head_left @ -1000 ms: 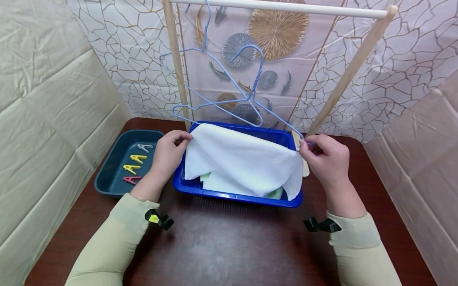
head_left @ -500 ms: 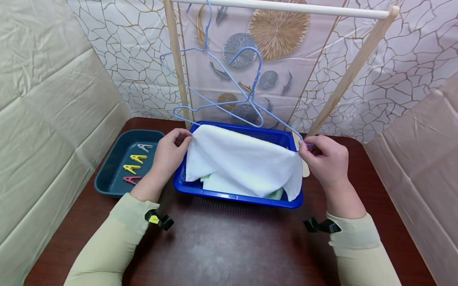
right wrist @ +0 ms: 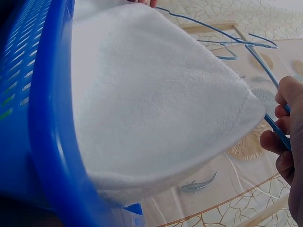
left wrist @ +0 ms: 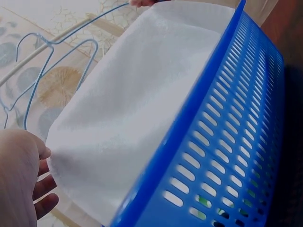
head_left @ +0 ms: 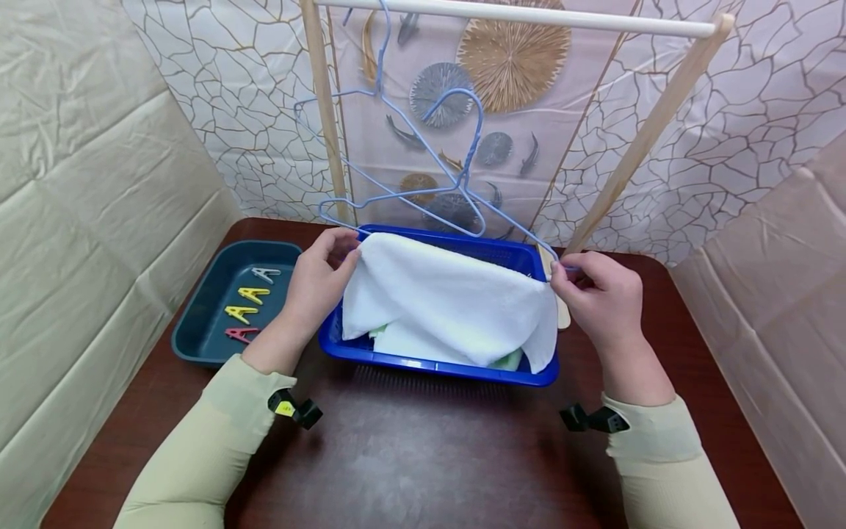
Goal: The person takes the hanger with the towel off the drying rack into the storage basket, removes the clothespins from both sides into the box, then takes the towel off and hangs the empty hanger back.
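Observation:
A white towel (head_left: 449,301) is draped along the lower part of a light-blue wire hanger (head_left: 465,175), its loose sides hanging into a blue plastic basket (head_left: 436,364). My left hand (head_left: 317,275) pinches the towel's upper left corner, thumb on the near side, with the index finger raised close to the hanger's left end. At the opposite side, my right hand (head_left: 603,294) grips the hanger's right end beside the towel's other corner. In the right wrist view the fingers curl round the blue wire (right wrist: 277,130). Pale green cloth (head_left: 509,360) shows under the towel.
A wooden rack with a white rail (head_left: 529,16) stands behind the basket. Another blue hanger (head_left: 380,73) hangs from it at the left. On the table's left, a dark teal tray (head_left: 192,323) holds several clothespins (head_left: 252,294) in white, yellow and red.
My left fingers have lifted and spread slightly toward the hanger's left end, and the towel's left corner has dipped a little. My right hand keeps its grip on the hanger, nearly still.

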Tool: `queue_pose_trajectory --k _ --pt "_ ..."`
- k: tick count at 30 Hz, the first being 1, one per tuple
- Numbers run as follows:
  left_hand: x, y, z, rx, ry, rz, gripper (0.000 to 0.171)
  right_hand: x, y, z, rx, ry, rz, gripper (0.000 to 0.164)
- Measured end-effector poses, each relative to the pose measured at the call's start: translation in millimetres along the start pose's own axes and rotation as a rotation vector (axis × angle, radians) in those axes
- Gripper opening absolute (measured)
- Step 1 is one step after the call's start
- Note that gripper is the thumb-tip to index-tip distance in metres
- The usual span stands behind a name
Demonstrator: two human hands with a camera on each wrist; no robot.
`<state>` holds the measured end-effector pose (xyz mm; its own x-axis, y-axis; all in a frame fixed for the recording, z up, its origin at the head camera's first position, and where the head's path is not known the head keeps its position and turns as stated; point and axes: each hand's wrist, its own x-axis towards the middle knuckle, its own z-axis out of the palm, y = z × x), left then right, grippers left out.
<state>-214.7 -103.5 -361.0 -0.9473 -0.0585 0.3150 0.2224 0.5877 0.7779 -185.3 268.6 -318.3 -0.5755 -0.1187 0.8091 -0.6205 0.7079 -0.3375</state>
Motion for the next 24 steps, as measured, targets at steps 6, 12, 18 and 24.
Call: queue_pose_trajectory --k 6,12,18,24 --pt "1.3 7.8 0.0 0.026 -0.019 0.016 0.034 -0.3 0.4 0.4 0.008 -0.002 -0.001 0.005" --pt "2.0 10.5 -0.8 0.06 -0.021 0.038 0.031 0.0 0.0 3.0 0.014 -0.004 -0.001 0.005" --pt "2.1 9.4 -1.1 0.098 -0.011 0.092 0.022 0.5 0.1 4.4 0.008 -0.003 -0.001 0.004" --pt "2.8 5.8 -1.3 0.135 -0.002 0.114 0.014 0.4 2.5 5.7 0.001 0.006 0.003 0.004"
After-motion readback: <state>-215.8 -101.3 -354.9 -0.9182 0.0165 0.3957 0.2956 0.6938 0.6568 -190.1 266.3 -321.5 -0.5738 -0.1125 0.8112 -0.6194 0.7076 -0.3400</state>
